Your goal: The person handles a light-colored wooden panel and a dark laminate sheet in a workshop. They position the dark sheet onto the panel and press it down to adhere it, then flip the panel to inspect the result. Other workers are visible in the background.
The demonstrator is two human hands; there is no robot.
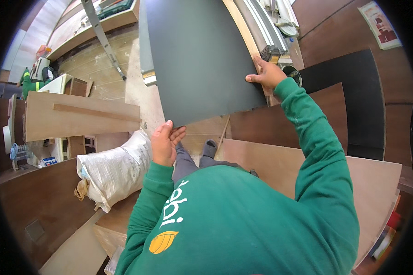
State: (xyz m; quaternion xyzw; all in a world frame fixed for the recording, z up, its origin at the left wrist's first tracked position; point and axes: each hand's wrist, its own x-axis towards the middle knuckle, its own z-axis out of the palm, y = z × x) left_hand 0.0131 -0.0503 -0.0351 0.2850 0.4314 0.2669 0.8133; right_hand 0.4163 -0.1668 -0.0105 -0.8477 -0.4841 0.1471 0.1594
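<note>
A large dark grey-black panel (202,59) stretches away from me, its near edge toward my body. My left hand (163,143) pinches the near left corner, thumb on top and fingers curled at the underside. At the right edge, close to the near right corner, my right hand (268,75) grips the panel with its thumb on the top face. Its other fingers reach over the side, beside a pale wooden strip (243,27) that runs along that edge. Some of the right hand's fingertips are hidden.
A stuffed white sack (117,169) lies at the left, near a tan board (78,117). Brown and black sheets (348,87) lean at the right. A metal ladder leg (103,41) stands at the far left. Another person in green (30,85) is beyond it.
</note>
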